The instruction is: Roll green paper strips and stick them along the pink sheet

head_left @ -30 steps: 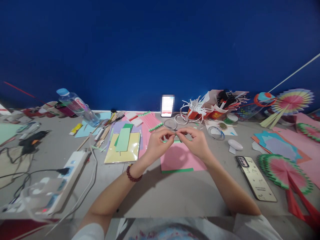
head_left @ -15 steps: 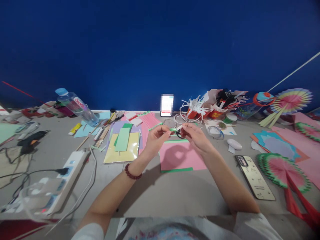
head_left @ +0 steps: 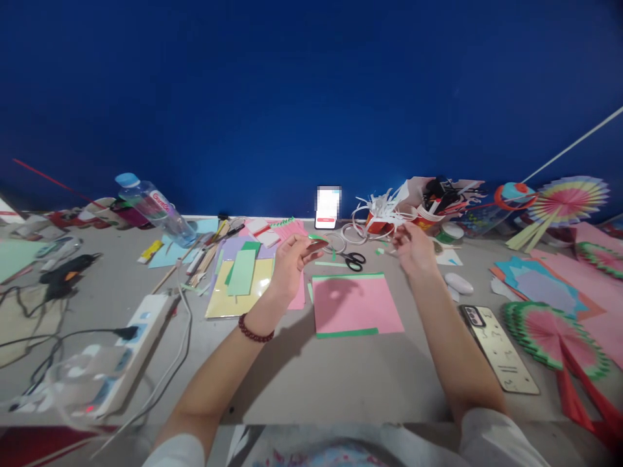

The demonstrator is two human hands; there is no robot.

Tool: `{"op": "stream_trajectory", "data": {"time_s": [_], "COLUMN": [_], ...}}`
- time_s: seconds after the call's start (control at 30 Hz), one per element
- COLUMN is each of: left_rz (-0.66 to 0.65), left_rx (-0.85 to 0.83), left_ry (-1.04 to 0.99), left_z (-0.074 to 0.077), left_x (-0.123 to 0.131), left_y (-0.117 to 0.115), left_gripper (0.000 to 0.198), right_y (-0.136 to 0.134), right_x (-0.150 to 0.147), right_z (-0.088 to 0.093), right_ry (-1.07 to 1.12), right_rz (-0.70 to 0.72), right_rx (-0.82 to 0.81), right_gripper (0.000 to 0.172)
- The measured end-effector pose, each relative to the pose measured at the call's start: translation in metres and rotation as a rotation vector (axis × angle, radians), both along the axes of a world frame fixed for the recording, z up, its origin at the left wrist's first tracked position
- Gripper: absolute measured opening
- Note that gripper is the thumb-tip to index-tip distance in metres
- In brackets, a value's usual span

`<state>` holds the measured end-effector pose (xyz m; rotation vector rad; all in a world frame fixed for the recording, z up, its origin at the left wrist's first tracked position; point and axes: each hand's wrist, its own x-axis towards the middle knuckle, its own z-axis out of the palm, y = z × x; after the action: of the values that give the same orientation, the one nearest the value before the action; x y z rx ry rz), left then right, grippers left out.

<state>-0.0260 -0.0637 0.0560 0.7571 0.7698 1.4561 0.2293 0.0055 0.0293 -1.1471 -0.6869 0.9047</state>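
My left hand (head_left: 291, 263) is closed in a pinch on a small green paper strip (head_left: 318, 239), raised above the far side of the desk. Farther right, my right hand (head_left: 415, 250) hangs near the red paper cup (head_left: 376, 224) stuffed with white strips. Its fingers are bent together and point left; a pale bit seems to show at the tips, too blurred to name. Between the hands lie black-handled scissors (head_left: 355, 261). A pink paper sheet (head_left: 357, 305) with green strips along its far and near edges lies flat in front of me.
Yellow paper in a clear sleeve (head_left: 248, 305) lies on the left, beside a power strip (head_left: 136, 350) with cords. A plastic bottle (head_left: 160, 207) leans behind. At right are a patterned phone (head_left: 501, 350) and a pink-green paper fan (head_left: 555, 337). A lit phone (head_left: 327, 207) stands against the wall.
My right hand has moved away to the right, toward the cup of white strips. My left hand keeps the green strip, slightly farther left. The scissors now show fully.
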Motion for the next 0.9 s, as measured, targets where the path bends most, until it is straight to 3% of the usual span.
{"op": "stream_trajectory", "data": {"time_s": [0.1, 0.2, 0.3, 0.37, 0.57, 0.67, 0.77, 0.9], "left_rz": [-0.002, 0.002, -0.011, -0.02, -0.015, -0.011, -0.022, -0.053], "left_rx": [-0.008, -0.005, 0.004, 0.008, 0.011, 0.01, 0.009, 0.03], "left_ry": [0.01, 0.002, -0.009, -0.007, 0.033, 0.043, 0.044, 0.058], "left_z": [0.002, 0.004, 0.005, 0.005, 0.007, 0.01, 0.01, 0.01], "left_x": [-0.002, -0.003, -0.003, -0.003, -0.006, -0.007, -0.008, -0.009], "left_y": [0.001, 0.001, 0.0, 0.0, 0.001, 0.001, 0.002, 0.001], "left_gripper": [0.017, 0.02, 0.02, 0.02, 0.021, 0.021, 0.022, 0.022], "right_y": [0.015, 0.037, 0.06, 0.071, 0.077, 0.077, 0.076, 0.068], "right_x": [0.016, 0.027, 0.03, 0.028, 0.021, 0.022, 0.024, 0.024], "right_z": [0.006, 0.009, 0.004, -0.002, -0.018, -0.019, -0.012, 0.003], "right_ry": [-0.26, -0.905, -1.501, -1.685, -1.803, -1.747, -1.632, -1.474], "right_rz": [-0.284, -0.59, -0.406, -0.266, -0.05, 0.051, 0.014, -0.145], "right_rx": [0.205, 0.394, 0.346, 0.262, 0.149, 0.132, 0.141, 0.115], "right_gripper": [0.013, 0.017, 0.023, 0.023, 0.022, 0.022, 0.021, 0.019]}}
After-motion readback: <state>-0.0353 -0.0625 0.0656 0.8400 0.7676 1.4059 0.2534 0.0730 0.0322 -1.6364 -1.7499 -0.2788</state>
